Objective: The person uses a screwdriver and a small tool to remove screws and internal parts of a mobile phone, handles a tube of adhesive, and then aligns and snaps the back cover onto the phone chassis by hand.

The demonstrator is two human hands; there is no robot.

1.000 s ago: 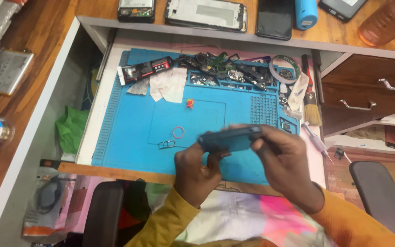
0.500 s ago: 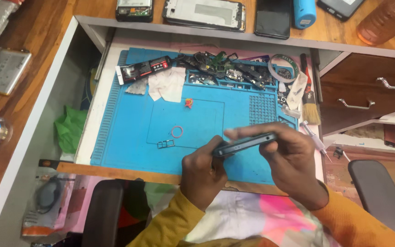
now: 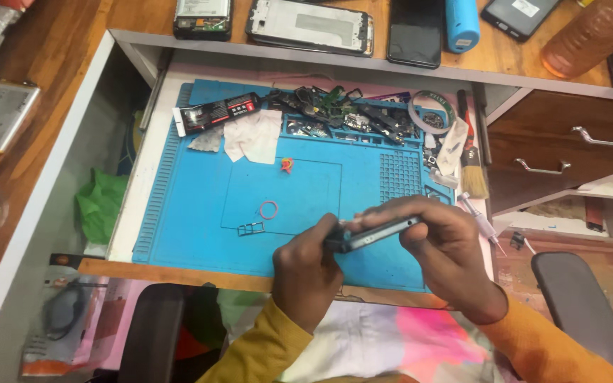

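Both hands are gripping a slim dark rectangular phone body [image 3: 377,232] edge-on, hovering over the lower right part of the blue silicone repair mat [image 3: 193,234], near its front edge; the left hand [image 3: 306,266] is clamping the phone's left end, fingers curled together; the right hand [image 3: 452,259] is wrapping over its right end and top, fingers closed on it; open mat room is lying to the left and centre; a small pink ring [image 3: 269,210] and a thin metal tray frame [image 3: 251,228] are lying just left of the hands; the mat is sitting in a pulled-out white drawer [image 3: 125,206] under a brown wooden tabletop [image 3: 51,64]; a bristle brush [image 3: 473,177] is lying at the mat's right edge; loose dark parts are crowding the far compartments.
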